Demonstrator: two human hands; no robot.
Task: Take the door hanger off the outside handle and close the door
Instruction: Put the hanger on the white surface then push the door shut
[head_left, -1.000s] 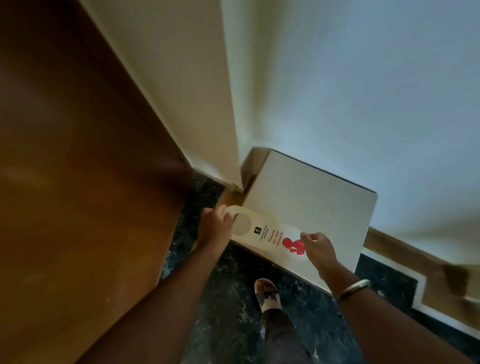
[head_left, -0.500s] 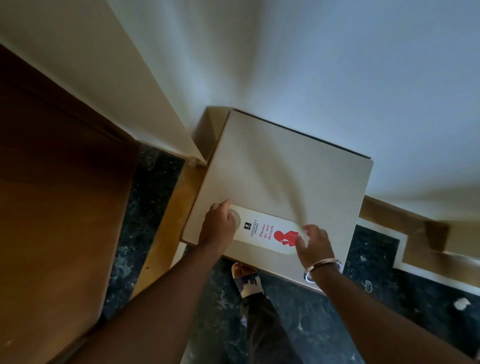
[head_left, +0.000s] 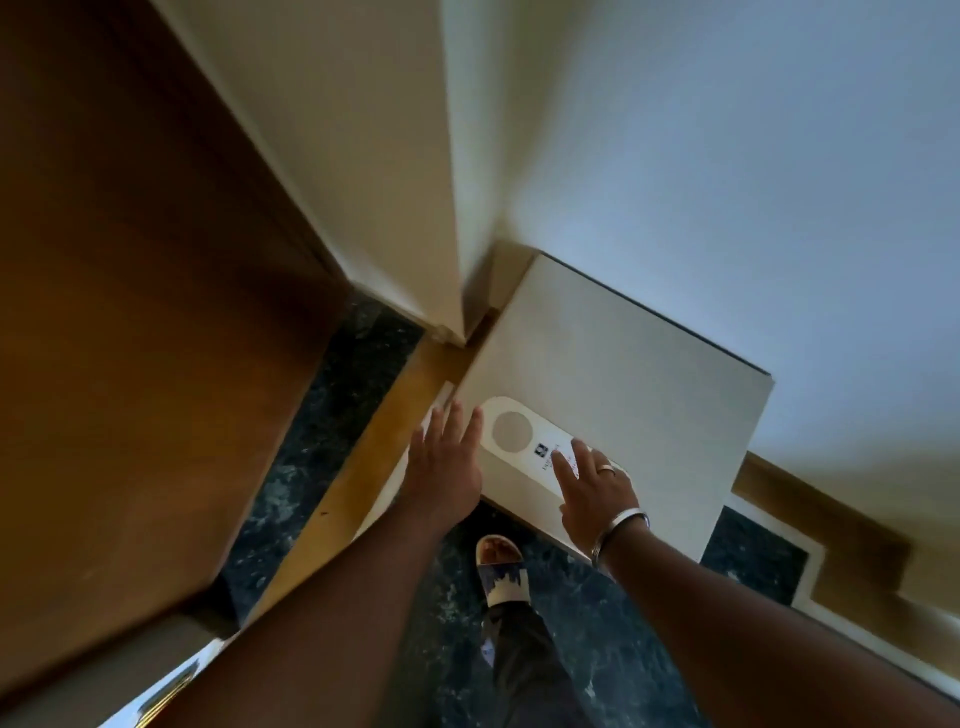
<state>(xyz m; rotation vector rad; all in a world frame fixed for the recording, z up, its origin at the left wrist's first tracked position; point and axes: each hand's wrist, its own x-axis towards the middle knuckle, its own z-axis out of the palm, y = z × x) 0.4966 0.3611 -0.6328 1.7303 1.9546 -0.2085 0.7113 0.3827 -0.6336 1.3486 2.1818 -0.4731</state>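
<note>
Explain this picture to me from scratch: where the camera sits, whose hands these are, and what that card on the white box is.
The one picture comes from a wide-angle camera worn on a person's head, looking down, so the walls bend. There is no machine; both hands are the wearer's own. The door hanger, a pale card with a round hole, lies flat on a white box in the wall corner. The left hand is open beside the hole end, fingers spread. The right hand, wearing a ring and bracelet, rests open fingers on the card's printed part. Neither hand has a grip on it. The brown wooden door fills the left side. Below are a dark marbled floor and a sandalled foot.
</note>
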